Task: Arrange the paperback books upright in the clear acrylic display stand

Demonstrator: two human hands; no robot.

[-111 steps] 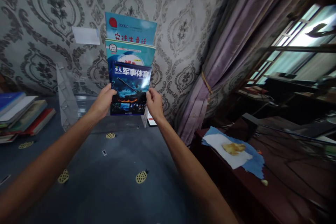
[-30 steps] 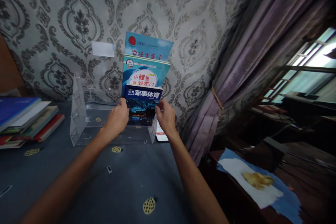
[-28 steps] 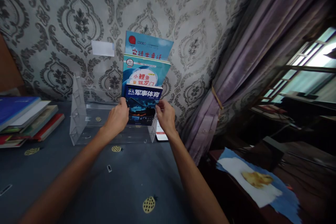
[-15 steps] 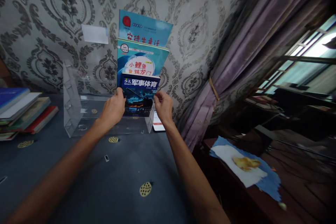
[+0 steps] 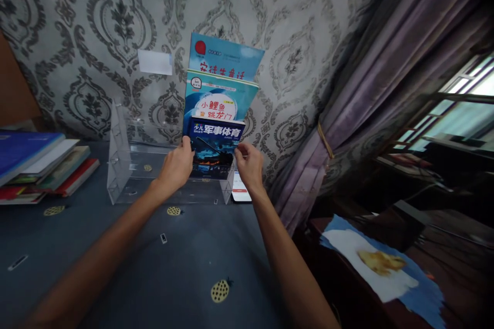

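Note:
A dark blue book (image 5: 214, 151) stands upright at the front right of a clear acrylic rack (image 5: 119, 157). My left hand (image 5: 175, 167) is closed on its left edge, and my right hand (image 5: 250, 164) pinches its right edge. Behind it rises a teal book (image 5: 241, 95) with a white circle on its cover. A taller light blue book (image 5: 227, 54) stands at the very back, near the wall. The fingertips of both hands are partly hidden by the book's edges.
Several stacked books (image 5: 29, 157) lie at the left of the blue-grey tabletop (image 5: 135, 267). A phone (image 5: 241, 190) lies beside the rack's right end. A purple curtain (image 5: 347, 92) hangs at the right, above a cloth (image 5: 386, 267) on a dark red surface.
The view has shifted, so everything appears a little further right and lower. Both hands keep their hold on the dark blue book, which looks unmoved in the rack.

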